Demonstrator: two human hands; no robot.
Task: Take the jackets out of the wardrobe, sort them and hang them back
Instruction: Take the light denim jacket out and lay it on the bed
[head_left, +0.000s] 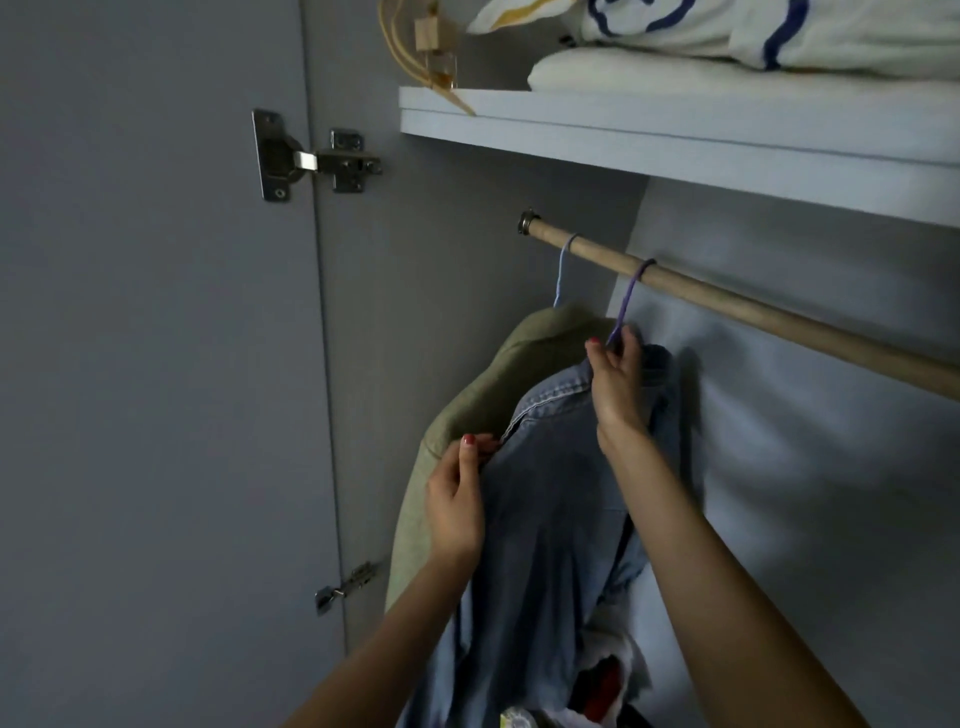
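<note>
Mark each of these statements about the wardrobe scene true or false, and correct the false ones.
1. The denim jacket hangs from a purple hanger hooked over the wooden rail. True.
2. The right hand rests on the shelf. False: its fingers pinch the purple hanger just above the denim collar.
3. The left hand holds the denim jacket's edge. True.
4. The olive jacket hangs to the right of the denim one. False: it hangs to its left, on a light blue hanger.
5. The shelf above the rail holds folded bedding. True.
</note>
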